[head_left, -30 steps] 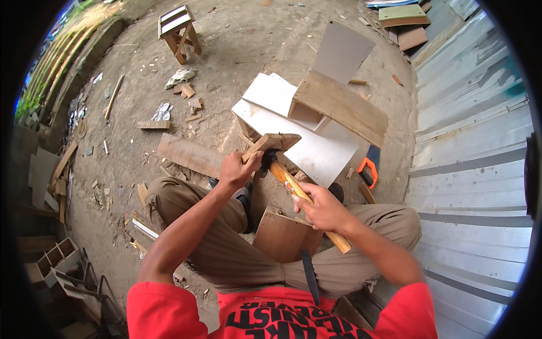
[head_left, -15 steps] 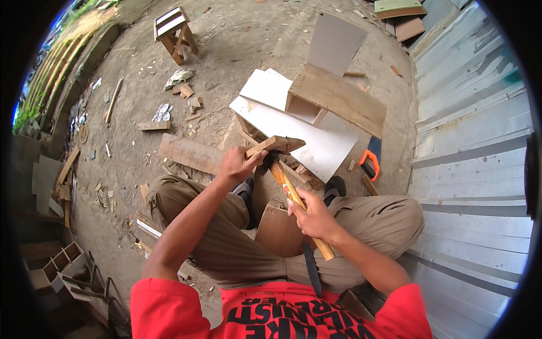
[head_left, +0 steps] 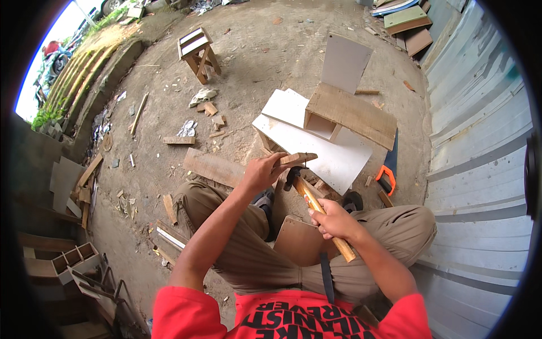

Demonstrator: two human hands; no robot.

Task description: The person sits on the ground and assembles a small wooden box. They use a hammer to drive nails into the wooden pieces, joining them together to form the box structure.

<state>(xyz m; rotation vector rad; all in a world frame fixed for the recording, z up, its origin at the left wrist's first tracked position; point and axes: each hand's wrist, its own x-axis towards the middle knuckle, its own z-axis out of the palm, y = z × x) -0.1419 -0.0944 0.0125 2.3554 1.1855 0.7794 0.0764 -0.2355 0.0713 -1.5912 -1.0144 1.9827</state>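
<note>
On my remote feed, the board (head_left: 300, 159) partly hides the head of the hammer (head_left: 310, 196); I can't tell whether they touch. The far side of the left hand (head_left: 261, 174) is hidden from me. Legs (head_left: 389, 229) partly cover the shoes (head_left: 352, 201). The lower edge crops the shirt (head_left: 282, 302). A distant red shape (head_left: 52, 47) is too small to name.

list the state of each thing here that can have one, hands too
left hand: closed on the wooden piece
right hand: closed around the hammer's handle
wooden piece: held up off the ground
hammer: head at the wooden piece, contact unclear
saw: lying on the ground
stool: standing upright
wooden box: open at its near end
</note>
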